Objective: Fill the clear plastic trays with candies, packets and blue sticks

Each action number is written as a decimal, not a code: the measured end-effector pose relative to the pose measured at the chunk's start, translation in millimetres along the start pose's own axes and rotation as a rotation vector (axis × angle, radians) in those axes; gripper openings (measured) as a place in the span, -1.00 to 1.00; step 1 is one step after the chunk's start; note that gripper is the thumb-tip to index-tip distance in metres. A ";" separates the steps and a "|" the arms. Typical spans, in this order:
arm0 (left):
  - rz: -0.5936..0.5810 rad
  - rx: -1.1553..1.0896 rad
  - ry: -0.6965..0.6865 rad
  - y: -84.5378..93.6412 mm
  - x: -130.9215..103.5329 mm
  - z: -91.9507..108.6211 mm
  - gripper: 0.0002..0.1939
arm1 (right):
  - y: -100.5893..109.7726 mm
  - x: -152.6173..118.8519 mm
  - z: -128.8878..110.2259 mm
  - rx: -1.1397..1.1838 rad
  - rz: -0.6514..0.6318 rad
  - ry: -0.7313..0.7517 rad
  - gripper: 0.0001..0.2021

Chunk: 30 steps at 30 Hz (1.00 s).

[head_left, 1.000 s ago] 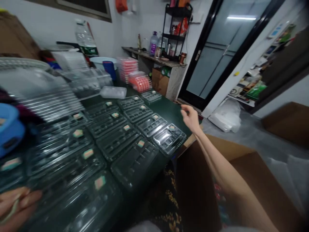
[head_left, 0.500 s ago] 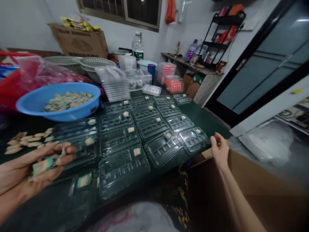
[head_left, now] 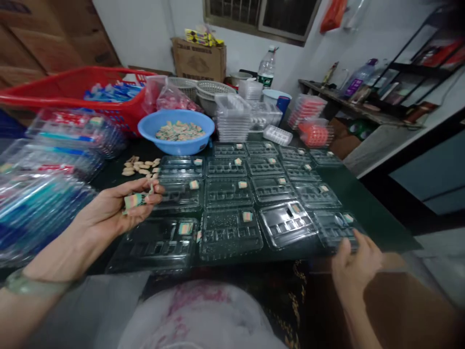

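My left hand, palm up, is closed around several small striped pieces in pink, yellow and green. Rows of clear plastic trays with moulded compartments cover the dark green tabletop, each with a similar striped piece in its upper right part. At the lower right, my right hand has its thumb and fingers apart, with nothing seen in it. It is by the near edge of the front right tray; contact cannot be made out. A blue basin behind the trays holds many more striped pieces.
Beige peanut-shaped pieces lie in a pile left of the trays. Filled clear packs are stacked at the far left, before a red basket. Stacked empty trays stand at the back. A cardboard box is below right.
The view has swung left, bringing the red basket and filled packs into sight. My right hand has come to the front right tray and its fingers have spread. My left hand still holds the striped pieces.
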<state>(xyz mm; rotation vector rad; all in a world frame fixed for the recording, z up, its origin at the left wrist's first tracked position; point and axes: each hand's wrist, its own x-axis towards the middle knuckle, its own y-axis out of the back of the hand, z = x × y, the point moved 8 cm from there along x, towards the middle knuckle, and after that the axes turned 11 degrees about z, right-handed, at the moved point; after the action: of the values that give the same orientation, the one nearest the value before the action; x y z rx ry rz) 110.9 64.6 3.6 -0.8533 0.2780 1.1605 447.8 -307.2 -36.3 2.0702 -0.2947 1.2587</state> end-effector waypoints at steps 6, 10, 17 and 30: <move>-0.081 -0.116 -0.043 4.9 -2.3 13.1 -0.83 | 6.2 -49.6 -86.1 0.304 -0.155 0.107 -0.81; -0.067 -0.130 -0.085 5.9 -0.8 23.3 -0.86 | -12.3 -62.6 -107.3 0.368 -0.211 0.117 -0.79; -0.040 -0.108 -0.141 20.5 1.7 36.5 -0.91 | -20.4 -62.6 -111.3 0.356 -0.193 -0.006 -0.73; 0.010 0.777 -0.360 -30.1 59.1 13.7 -0.76 | -21.1 -62.6 -97.3 0.352 -0.146 -0.175 -0.63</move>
<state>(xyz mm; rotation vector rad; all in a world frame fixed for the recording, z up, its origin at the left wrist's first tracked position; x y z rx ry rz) 158.5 111.0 -9.5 0.0397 0.3953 1.0678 359.4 -237.2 -70.0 2.4576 0.0052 1.1042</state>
